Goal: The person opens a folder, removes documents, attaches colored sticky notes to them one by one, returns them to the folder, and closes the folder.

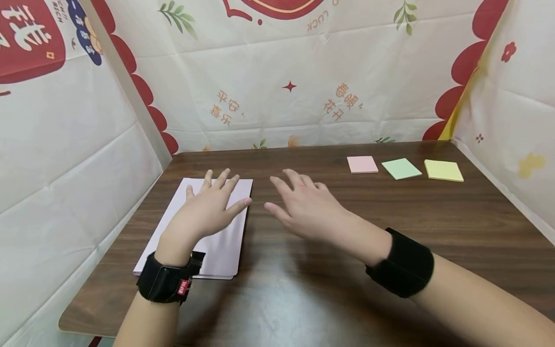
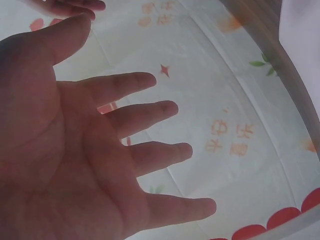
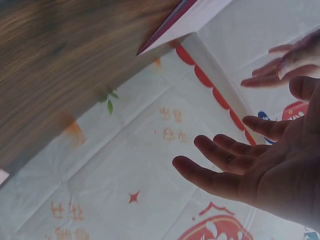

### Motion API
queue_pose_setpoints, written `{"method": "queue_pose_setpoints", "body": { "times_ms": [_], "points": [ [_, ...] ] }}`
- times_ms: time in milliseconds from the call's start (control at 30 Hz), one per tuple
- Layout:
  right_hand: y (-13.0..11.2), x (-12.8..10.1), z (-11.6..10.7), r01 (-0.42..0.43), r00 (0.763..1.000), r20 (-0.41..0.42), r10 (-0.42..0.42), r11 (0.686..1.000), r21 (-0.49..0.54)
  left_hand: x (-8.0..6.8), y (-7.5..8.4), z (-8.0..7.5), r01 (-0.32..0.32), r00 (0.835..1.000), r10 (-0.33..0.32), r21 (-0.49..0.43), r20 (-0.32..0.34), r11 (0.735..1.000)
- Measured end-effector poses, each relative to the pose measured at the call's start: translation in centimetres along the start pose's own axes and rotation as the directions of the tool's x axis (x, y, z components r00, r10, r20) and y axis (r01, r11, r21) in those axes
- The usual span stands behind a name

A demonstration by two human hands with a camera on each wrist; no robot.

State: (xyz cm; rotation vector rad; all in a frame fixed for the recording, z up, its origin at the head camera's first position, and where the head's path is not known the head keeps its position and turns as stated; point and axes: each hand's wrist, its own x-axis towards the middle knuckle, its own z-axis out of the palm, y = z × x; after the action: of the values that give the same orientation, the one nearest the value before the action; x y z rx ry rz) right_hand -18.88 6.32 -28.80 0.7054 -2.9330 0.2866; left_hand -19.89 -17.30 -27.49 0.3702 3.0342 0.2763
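My left hand [image 1: 204, 212] hovers over a stack of pale lilac paper sheets [image 1: 221, 250] at the left of the table, its fingers spread and straight. In the left wrist view the palm of that hand [image 2: 85, 150] faces the camera, holding nothing. To the right of the stack, my right hand [image 1: 308, 205] hangs above the bare wood with fingers extended and slightly bent. The right wrist view shows the same hand [image 3: 265, 170] with nothing in its fingers. Both wrists wear black bands.
Three sticky note pads lie at the back right of the brown wooden table [image 1: 347, 299]: a pink pad [image 1: 362, 164], a green pad [image 1: 401, 168] and a yellow pad [image 1: 443, 170]. A white printed cloth [image 1: 269, 72] hangs behind the table and along both sides.
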Motion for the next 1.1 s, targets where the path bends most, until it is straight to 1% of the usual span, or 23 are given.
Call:
{"method": "queue_pose_setpoints", "body": {
  "times_ms": [133,267,367,500,533,633,767,867,967,1100],
  "points": [
    [-1.2,1.5,0.5,0.016,1.000,0.025,-0.015,1.000,-0.007,0.7,-1.1,-0.4,0.024,1.000,-0.024,-0.015,0.014,1.000],
    [-2.1,2.4,1.0,0.012,0.999,0.040,-0.013,1.000,0.008,1.3,-2.1,-0.1,0.048,0.998,-0.047,-0.016,0.028,0.999],
    [-2.7,2.5,1.6,0.010,0.999,0.041,-0.011,1.000,0.021,1.6,-2.8,0.3,0.078,0.994,-0.075,-0.026,0.081,0.997],
    [-3.4,2.1,2.6,-0.005,1.000,0.026,0.003,0.999,0.051,2.0,-3.3,0.9,0.121,0.978,-0.115,-0.025,0.177,0.992],
    [-3.5,1.9,2.9,-0.010,1.000,0.023,0.008,0.998,0.063,2.1,-3.4,1.0,0.130,0.974,-0.124,-0.018,0.188,0.991],
    [-4.1,1.6,3.7,-0.013,1.000,0.026,0.011,0.996,0.091,2.5,-3.8,1.1,0.155,0.970,-0.150,-0.010,0.191,0.988],
    [-4.8,1.6,4.9,0.004,0.996,0.085,-0.012,0.996,0.094,2.9,-4.7,1.4,0.188,0.962,-0.182,-0.010,0.203,0.982],
    [-5.2,1.8,5.8,0.027,0.987,0.158,-0.039,0.997,0.077,3.1,-5.3,1.8,0.217,0.952,-0.209,-0.009,0.224,0.976],
    [-5.7,1.8,6.4,0.062,0.969,0.238,-0.072,0.997,0.049,3.1,-6.0,2.2,0.264,0.938,-0.254,-0.010,0.237,0.965],
    [-6.4,1.8,6.9,0.136,0.936,0.325,-0.134,0.991,0.015,3.2,-6.8,2.5,0.342,0.912,-0.328,-0.017,0.247,0.939]
  ]
}}
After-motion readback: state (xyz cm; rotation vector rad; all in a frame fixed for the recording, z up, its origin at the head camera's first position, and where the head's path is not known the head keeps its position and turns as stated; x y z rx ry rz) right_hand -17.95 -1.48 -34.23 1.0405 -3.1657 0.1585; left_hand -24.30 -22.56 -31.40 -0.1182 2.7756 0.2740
